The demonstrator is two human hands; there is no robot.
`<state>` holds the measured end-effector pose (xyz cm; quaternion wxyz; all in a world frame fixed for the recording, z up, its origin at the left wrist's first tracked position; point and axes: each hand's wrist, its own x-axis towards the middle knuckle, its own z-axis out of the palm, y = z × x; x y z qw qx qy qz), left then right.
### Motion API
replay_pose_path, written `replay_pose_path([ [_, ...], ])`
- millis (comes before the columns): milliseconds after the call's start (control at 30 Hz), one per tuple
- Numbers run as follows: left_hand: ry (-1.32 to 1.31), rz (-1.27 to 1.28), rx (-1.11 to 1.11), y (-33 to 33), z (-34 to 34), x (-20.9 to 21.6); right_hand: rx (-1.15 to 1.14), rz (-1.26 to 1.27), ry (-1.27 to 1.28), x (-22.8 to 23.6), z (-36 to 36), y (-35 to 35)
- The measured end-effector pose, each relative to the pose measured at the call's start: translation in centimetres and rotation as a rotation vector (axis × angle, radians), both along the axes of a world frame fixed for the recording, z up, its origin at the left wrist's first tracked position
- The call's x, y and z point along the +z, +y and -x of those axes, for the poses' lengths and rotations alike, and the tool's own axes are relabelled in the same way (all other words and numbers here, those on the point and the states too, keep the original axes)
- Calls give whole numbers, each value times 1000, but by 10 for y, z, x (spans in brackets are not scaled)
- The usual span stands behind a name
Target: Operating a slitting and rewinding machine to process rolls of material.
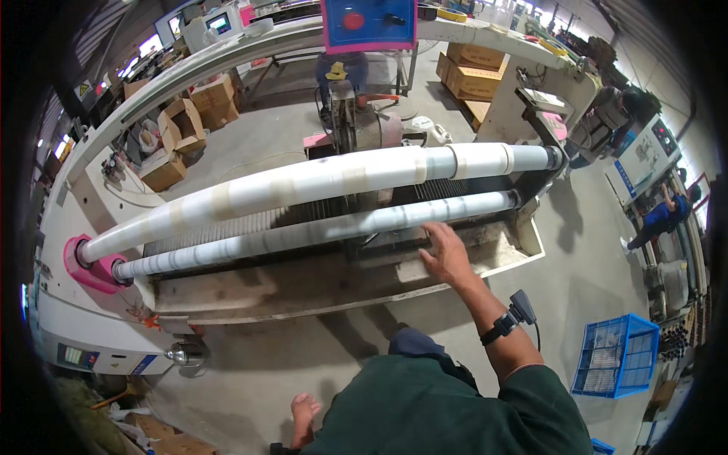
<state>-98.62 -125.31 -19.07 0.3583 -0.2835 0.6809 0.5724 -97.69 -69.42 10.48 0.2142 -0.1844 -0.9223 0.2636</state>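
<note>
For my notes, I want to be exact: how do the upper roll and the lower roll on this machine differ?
The upper roll looks thicker than the lower roll. The upper roll carries beige bands, while the lower roll shows greyish ones. The upper roll's right end reaches further right than the lower roll's. Both are long and whitish, with left ends at the pink housing.

Lwr roller (303, 233) smooth, semi-gloss; crate (624, 356) plastic; ctns (472, 83) matt cardbd.

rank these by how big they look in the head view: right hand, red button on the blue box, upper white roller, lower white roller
1. upper white roller
2. lower white roller, clearly thinner
3. right hand
4. red button
</note>
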Motion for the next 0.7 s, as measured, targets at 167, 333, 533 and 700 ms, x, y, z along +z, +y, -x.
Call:
replay_pose_path([
  [167,-28,9,51,16,13,9,-63,-239,207,52,38,18],
  [333,65,-50,37,29,29,16,-55,-304,184,75,76,40],
  [533,51,89,107,47,56,45,14,-363,148,73,107,61],
  [700,92,-11,95,49,74,43,77,-411,170,74,123,65],
])
